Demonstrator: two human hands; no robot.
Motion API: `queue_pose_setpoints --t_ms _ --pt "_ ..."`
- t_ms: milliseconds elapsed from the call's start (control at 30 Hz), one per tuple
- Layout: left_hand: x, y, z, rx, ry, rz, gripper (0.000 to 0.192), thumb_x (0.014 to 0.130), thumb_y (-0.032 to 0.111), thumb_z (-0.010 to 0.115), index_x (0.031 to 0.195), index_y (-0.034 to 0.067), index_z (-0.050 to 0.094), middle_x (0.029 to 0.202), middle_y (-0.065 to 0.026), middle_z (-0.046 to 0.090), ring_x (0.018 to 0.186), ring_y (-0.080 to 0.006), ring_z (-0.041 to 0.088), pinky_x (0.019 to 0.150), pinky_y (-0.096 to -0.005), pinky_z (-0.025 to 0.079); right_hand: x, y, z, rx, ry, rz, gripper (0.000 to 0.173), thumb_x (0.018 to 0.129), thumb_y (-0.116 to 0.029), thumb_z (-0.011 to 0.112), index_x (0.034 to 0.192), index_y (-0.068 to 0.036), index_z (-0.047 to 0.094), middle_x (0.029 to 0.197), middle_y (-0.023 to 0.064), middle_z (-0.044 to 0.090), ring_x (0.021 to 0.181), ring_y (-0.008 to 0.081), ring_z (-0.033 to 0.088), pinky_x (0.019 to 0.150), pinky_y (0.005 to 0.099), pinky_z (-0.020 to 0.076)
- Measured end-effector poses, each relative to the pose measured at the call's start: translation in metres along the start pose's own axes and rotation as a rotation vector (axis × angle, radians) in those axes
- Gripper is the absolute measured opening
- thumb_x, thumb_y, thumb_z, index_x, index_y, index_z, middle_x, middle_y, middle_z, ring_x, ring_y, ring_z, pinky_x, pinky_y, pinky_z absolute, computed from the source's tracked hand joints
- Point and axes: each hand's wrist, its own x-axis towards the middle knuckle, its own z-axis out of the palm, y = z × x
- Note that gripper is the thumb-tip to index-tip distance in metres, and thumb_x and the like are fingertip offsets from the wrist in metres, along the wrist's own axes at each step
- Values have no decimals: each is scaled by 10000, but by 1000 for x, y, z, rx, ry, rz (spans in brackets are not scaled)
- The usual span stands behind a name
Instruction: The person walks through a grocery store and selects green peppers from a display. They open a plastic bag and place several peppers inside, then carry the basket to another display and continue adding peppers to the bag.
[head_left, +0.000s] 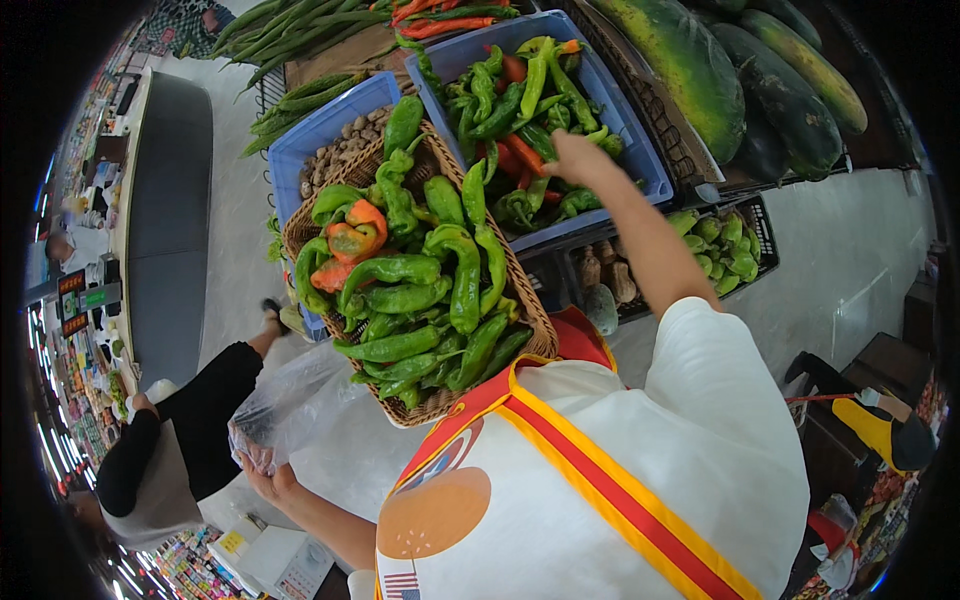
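Note:
My left hand (271, 478) grips a clear plastic bag (300, 394) low on the left, beside the wicker basket. My right hand (579, 159) reaches into a blue plastic crate (654, 169) of mixed green and red peppers. Its fingertips are at a red pepper (525, 154); whether they pinch it is unclear. Between my arms, a wicker basket (541, 330) heaped with green peppers (397, 277) overlaps the crate's near side. An orange-and-green wrinkled pepper (358, 231) lies on the heap.
Another blue crate (281, 161) holds small brown produce. Large green gourds (675, 67) lie at the upper right. Below is a black crate (766, 232) of green vegetables. At left a person in black (214, 412) stands near me, before a long counter (169, 225).

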Motion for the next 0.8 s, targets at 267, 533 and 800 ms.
queue_pose_setpoints --t_ms 267,533,800 --pt "-16 1 -21 -179 -150 -134 440 1013 168 418 1442 76 390 956 -20 586 503 -29 334 429 -153 357 -44 -29 32 214 107 -102 447 901 -228 645 1259 -4 499 1264 229 530 1111 375 567 908 457 486" --pt "-5 23 -50 -179 -141 -185 399 1027 206 432 1404 75 433 631 33 353 492 -48 285 437 -187 282 -108 -60 1 484 303 -131 315 951 -134 568 1236 0 571 1168 179 634 1099 285 622 877 401 531" --pt "-57 37 -51 -121 -132 -34 423 1038 245 421 1420 65 398 616 23 322 472 -44 272 420 -173 271 -155 -180 -11 584 256 -699 123 868 -98 661 966 -26 650 931 96 662 856 231 639 740 327 501"
